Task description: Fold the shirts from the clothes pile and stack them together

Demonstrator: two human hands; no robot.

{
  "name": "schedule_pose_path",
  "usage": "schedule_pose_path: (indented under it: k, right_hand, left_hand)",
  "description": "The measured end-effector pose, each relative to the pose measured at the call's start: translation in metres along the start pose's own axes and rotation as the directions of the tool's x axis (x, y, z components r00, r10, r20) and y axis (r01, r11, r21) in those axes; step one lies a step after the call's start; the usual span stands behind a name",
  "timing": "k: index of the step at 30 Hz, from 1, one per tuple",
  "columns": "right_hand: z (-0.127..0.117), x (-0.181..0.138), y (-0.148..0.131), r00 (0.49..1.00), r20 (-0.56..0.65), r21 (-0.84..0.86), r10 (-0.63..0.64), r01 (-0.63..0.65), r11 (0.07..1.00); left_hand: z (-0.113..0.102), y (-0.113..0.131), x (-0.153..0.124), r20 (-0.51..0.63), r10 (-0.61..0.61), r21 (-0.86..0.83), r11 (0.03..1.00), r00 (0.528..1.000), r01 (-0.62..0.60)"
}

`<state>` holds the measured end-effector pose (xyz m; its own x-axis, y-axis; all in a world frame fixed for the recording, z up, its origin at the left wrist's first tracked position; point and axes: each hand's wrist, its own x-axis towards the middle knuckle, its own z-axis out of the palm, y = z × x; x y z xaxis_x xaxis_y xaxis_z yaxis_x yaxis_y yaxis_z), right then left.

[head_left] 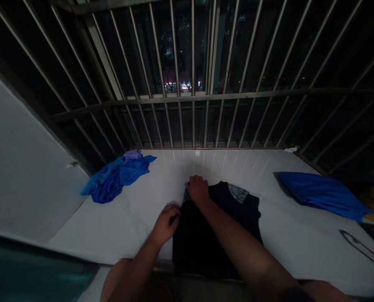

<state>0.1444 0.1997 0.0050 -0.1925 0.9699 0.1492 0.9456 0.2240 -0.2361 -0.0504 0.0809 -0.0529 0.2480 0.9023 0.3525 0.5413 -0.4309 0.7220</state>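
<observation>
Both hands, left (165,224) and right (198,189), apart, pinching soft folded black shirt (218,226) on glossy ledge (136,209).

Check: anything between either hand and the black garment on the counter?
Nothing visible. Both the left hand and the right hand are already on the left edge of the black garment; the blue clothes pile lies clear, far left.

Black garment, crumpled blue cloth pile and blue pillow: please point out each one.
black garment (237,209): head view, flat upper right part.
crumpled blue cloth pile (117,178): head view, middle of the heap.
blue pillow (322,193): head view, centre of its top.
</observation>
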Motion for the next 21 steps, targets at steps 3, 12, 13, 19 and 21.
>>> schedule_pose_path:
  k: [3, 12, 13, 19, 21]
  right_hand:
    - [-0.012, -0.032, -0.002, 0.996, -0.014, 0.006, -0.084, 0.084, 0.996]
    - [-0.056, -0.126, 0.121, 0.971, -0.105, -0.128, 0.214, -0.227, 0.965]
    - [-0.062, -0.125, 0.142, 0.941, -0.113, -0.145, 0.320, -0.335, 0.931]
    - [-0.072, -0.102, 0.213, 0.828, 0.032, -0.112, 0.560, -0.554, 0.825]
    - [-0.071, -0.094, 0.214, 0.832, 0.051, -0.099, 0.552, -0.546, 0.832]
  left_hand:
    - [-0.001, 0.003, 0.001, -0.021, -0.015, -0.026, 1.000, 1.000, 0.015]
    - [-0.002, -0.001, 0.015, -0.075, -0.264, -0.221, 0.945, 0.962, 0.242]
    - [0.000, 0.003, 0.022, -0.109, -0.321, -0.259, 0.923, 0.941, 0.285]
    - [0.054, 0.074, 0.094, 0.104, -0.414, -0.502, 0.763, 0.904, 0.407]
    - [0.082, 0.098, 0.120, 0.302, -0.439, -0.563, 0.634, 0.846, 0.530]
